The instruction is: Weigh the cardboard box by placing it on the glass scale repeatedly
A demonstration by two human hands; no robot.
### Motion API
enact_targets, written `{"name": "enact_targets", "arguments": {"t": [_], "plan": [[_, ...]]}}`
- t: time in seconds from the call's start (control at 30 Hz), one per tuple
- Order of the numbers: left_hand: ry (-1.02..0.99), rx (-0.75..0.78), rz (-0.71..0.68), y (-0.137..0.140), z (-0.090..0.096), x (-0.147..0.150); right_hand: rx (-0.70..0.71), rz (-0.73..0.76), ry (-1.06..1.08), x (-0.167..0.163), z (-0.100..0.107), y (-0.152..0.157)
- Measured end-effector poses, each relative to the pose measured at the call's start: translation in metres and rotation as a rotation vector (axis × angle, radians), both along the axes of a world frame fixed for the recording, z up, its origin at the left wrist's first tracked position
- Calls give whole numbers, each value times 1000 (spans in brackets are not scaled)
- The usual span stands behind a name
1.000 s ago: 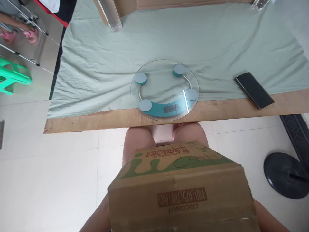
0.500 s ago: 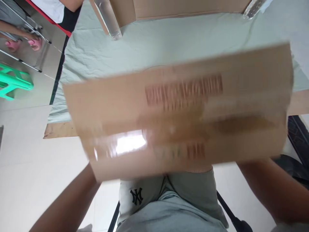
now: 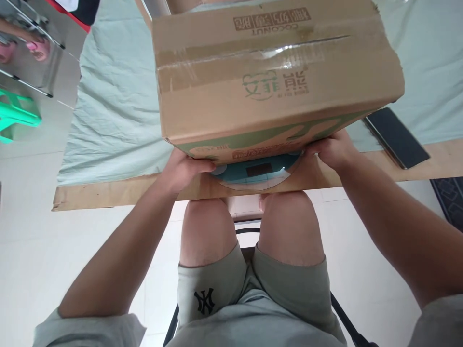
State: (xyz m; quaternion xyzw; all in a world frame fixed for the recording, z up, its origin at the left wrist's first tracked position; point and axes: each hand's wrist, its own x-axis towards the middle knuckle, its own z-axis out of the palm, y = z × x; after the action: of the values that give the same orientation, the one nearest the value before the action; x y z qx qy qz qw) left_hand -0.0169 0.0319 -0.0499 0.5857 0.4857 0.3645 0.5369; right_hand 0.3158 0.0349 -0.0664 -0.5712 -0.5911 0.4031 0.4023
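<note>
A taped cardboard box (image 3: 210,103) with printed lettering is tilted in front of me, above a round glass scale (image 3: 258,176) at the table's near edge. The box hides the far part of the scale, and I cannot tell whether the two touch. My left hand (image 3: 184,168) grips the box's lower left edge, its thumb along the near side and the other fingers hidden beneath. Under the lower right edge, my right hand (image 3: 334,149) holds the box the same way. A black phone (image 3: 396,137) lies to the right of that hand.
A pale green cloth (image 3: 112,111) covers the table, leaving a bare wooden edge (image 3: 108,190) at the front. Behind the box, part of another cardboard piece shows. On the left floor stand a green stool (image 3: 18,113) and a metal-framed chair (image 3: 39,82) near a person's pink shoes.
The box has moved away from me and down toward the table, its near side now tilted into view. The scale and the phone, hidden before, have come into sight.
</note>
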Motion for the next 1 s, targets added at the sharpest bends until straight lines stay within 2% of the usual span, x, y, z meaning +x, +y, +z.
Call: {"name": "enact_targets", "arguments": {"t": [0.13, 0.23, 0.3, 0.37, 0.4, 0.47, 0.53, 0.57, 0.67, 0.77, 0.87, 1.0], "plan": [[-52, 22, -44, 2, -6, -2, -63, -17, 65, -4, 1, 3], [-32, 227, -18, -16, -3, -13, 18, -74, 22, -7, 8, -23], [-9, 436, 116, -48, 0, -24, 158, -160, -37, -10, 9, -66], [68, 559, 241, -94, -2, -34, 240, -259, -113, -15, 4, -126], [139, 569, 234, -119, -5, -37, 227, -294, -181, -19, -1, -157], [293, 548, 87, -167, -15, -40, 233, -253, -286, -30, -11, -214], [458, 598, 10, -201, -29, -37, 326, -135, -422, -42, -22, -252], [526, 639, 22, -211, -35, -35, 375, -84, -517, -46, -26, -261], [705, 695, 159, -214, -48, -28, 429, -79, -730, -50, -33, -258], [882, 624, 268, -199, -48, -29, 438, -194, -705, -40, -33, -241], [861, 622, 273, -192, -45, -33, 461, -228, -706, -30, -33, -236], [796, 670, 278, -198, -46, -37, 460, -201, -703, -23, -37, -245]]}}
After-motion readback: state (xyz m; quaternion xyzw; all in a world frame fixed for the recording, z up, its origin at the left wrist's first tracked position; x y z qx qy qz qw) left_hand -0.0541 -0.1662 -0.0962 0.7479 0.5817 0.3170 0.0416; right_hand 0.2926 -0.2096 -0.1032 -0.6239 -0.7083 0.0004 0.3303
